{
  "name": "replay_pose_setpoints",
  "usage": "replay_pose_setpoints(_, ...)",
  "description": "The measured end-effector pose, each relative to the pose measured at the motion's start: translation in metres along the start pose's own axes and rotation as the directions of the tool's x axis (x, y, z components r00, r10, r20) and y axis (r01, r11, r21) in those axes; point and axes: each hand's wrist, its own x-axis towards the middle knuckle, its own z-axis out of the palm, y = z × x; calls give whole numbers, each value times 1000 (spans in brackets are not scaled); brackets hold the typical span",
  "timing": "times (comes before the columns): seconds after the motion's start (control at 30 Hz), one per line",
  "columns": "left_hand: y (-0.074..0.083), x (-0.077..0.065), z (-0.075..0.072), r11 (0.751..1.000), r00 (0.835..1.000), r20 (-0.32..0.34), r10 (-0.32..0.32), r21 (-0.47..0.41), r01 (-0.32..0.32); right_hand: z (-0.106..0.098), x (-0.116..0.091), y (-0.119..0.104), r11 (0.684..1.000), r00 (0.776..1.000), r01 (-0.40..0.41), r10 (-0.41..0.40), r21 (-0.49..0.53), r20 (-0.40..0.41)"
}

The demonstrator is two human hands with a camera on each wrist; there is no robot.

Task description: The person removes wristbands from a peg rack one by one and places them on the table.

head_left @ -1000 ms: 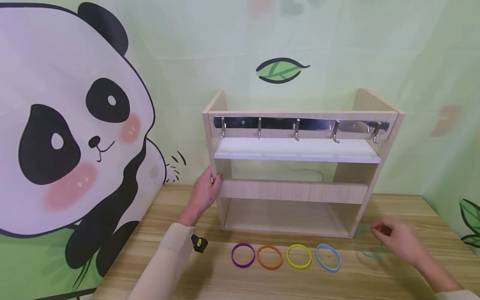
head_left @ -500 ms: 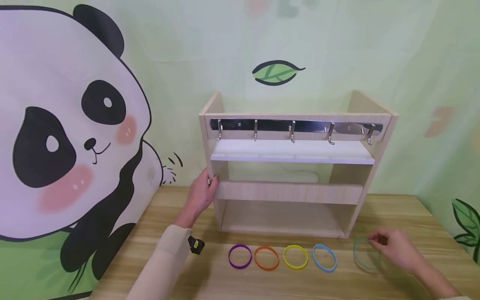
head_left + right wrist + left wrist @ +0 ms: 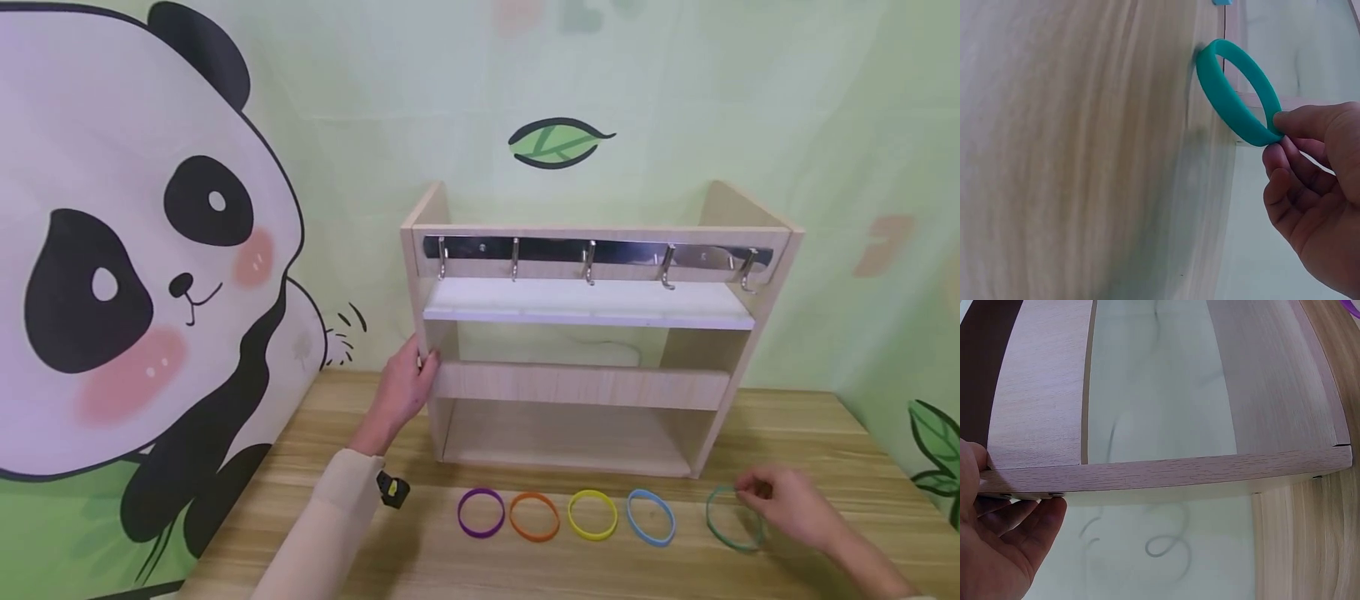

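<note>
My left hand [image 3: 405, 385] grips the left side panel of a pale wooden shelf rack [image 3: 585, 385]; in the left wrist view its fingers [image 3: 1038, 528] curl round the panel's edge. On the right, my right hand [image 3: 787, 504] pinches a teal-green wristband [image 3: 1232, 103] between thumb and fingertips. The band [image 3: 723, 540] is tilted, its far side close to the tabletop; whether it touches is hard to tell. Left of it lie a light blue wristband [image 3: 632, 521], a yellow wristband [image 3: 572, 521], an orange wristband [image 3: 513, 521] and a purple wristband [image 3: 461, 521], in a row.
A metal strip [image 3: 555, 249] with several hooks runs along the rack's upper front, above a white shelf [image 3: 585, 302]. The rack stands on a wood-grain table [image 3: 600, 575]. Behind hangs a green cloth backdrop [image 3: 375, 125] with a printed panda [image 3: 97, 167].
My right hand has moved slightly toward the table's front edge with the teal-green wristband still pinched. The left hand keeps its grip on the rack. The head view has shifted a little.
</note>
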Motion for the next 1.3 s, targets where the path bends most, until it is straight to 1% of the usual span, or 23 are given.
replay_pose_setpoints(0.17,1,-1,1,1000,1000,14,-12,-6,12,3,-2,5,1000,1000,24,-24,20,0)
replay_pose_setpoints(0.37,3,-3,0,999,999,34,-35,-14,36,8,-4,8,999,1000,21,-21,29,4)
replay_pose_setpoints(0.6,3,-3,-1,1000,999,23,-22,-12,23,10,-1,10,998,998,59,-59,10,-7)
replay_pose_setpoints(0.67,2,-3,-2,1000,1000,23,-20,-10,20,10,-1,10,998,999,54,-54,18,5)
replay_pose_setpoints(0.77,2,-2,-1,1000,999,25,-27,-7,27,10,-1,11,1000,1000,20,-20,23,21)
replay_pose_setpoints(1.03,0,-2,2,999,999,36,-39,-13,40,10,-1,11,998,996,-66,66,-4,57)
replay_pose_setpoints(1.2,-2,-3,1,998,998,33,-44,-42,45,7,2,5,991,990,-130,131,-12,48)
replay_pose_setpoints(1.3,-3,-4,0,997,999,31,-44,-68,46,4,3,1,989,989,-143,144,-21,37)
